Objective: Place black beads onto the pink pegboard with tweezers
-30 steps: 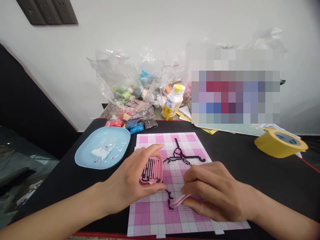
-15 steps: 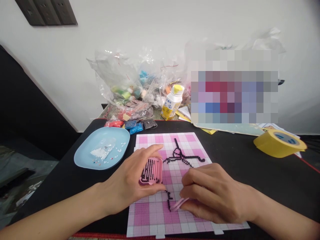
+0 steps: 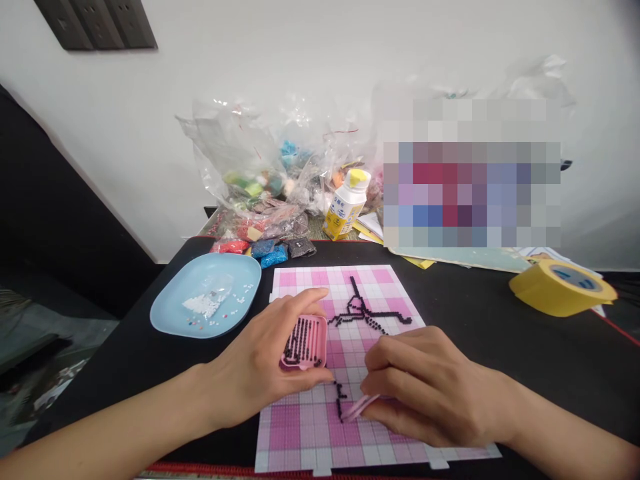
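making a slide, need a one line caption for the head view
Left hand holds a pink bead tray while right hand uses pink tweezers on a pink pegboard.

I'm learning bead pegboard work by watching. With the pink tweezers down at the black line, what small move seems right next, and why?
Probably lift the tweezers to the pink bead tray for another black bead. The right hand has their tip at the lower end of the short black bead line on the pink checked pegboard, and the left hand holds the tray right beside it.
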`<state>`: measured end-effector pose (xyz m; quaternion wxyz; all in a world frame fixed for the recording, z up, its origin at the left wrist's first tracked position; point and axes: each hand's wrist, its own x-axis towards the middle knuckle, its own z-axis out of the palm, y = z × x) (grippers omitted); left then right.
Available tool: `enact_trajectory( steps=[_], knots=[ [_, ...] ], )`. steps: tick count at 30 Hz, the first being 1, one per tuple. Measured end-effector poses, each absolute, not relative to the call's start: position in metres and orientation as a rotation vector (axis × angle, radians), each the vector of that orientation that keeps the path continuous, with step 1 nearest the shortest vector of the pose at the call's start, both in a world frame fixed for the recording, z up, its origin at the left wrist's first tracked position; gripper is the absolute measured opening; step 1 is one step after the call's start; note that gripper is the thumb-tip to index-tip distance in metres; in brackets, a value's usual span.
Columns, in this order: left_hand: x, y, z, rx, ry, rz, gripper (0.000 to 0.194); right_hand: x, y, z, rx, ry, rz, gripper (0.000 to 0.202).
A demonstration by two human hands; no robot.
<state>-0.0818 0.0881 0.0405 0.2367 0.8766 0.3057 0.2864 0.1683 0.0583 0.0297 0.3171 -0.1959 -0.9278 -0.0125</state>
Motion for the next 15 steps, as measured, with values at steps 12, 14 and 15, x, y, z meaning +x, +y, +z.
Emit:
enact_trajectory(
  steps=[12, 14, 15],
  knots=[
    [-0.0810, 0.0895, 0.0390, 2.415, 0.828, 0.785, 0.083, 0.1693, 0.0583, 0.0307, -0.519, -2.438, -0.058, 0.018],
    [-0.0810, 0.0891, 0.0396, 2.409, 0.834, 0.780, 0.083, 0.1695, 0.0584, 0.0319, -0.526, -2.438, -0.052, 0.017],
    [-0.0810, 0.0887, 0.0399, 2.400, 0.845, 0.778, 0.083, 0.1698, 0.0584, 0.0322, -0.528, -2.437, -0.050, 0.017]
  ],
)
